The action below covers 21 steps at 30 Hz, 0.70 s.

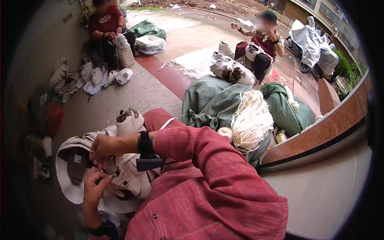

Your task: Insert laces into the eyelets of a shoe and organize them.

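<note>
Floor [156,89], grey and speckled, spreads ahead of the fingers in the head view, meeting a red strip [172,76] farther off. Directly under the fingers lies a white shoe [130,178], close to the body. The left hand [95,188] has thumb and forefinger pinched on a white lace [110,176]; the right hand [103,149] is just above it, fingers bent, but whether they grip anything I cannot tell. Just beyond the fingers stands another shoe [130,121].

Well to the right of the fingers, a lace bundle [253,120] rests against a green sack [206,94], near a brown sill [330,126]. Left of them, the wall [34,56] runs back in shade. Far ahead, beside a shoe row [86,78], one person [106,22] sits handling shoes; ahead to the right, another person [268,42] sits outside, before a silver cover [310,40].
</note>
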Tool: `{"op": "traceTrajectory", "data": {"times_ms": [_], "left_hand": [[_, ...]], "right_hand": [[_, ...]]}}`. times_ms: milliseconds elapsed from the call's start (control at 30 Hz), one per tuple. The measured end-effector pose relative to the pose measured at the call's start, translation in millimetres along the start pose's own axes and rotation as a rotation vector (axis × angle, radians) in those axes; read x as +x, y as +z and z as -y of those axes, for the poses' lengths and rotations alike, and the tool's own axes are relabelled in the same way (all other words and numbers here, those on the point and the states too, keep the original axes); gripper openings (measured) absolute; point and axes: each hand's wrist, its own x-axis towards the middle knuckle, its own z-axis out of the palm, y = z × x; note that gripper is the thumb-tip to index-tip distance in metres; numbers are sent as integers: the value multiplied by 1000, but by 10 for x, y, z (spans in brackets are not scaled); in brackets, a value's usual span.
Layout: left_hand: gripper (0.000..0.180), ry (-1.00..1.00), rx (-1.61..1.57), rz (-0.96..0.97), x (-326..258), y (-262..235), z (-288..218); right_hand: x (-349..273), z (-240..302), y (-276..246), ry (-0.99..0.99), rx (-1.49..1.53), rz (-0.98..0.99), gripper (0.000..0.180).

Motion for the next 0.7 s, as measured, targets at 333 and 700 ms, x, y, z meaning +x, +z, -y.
{"op": "traceTrajectory", "data": {"times_ms": [333,700], "left_hand": [[13,-110,-384,106,-105,-235,132],[22,-36,-492,264,32,-289,162]], "right_hand": [[64,-183,154,-180,-157,-93,19],[-297,286,-254,-61,50,-127,20]]}}
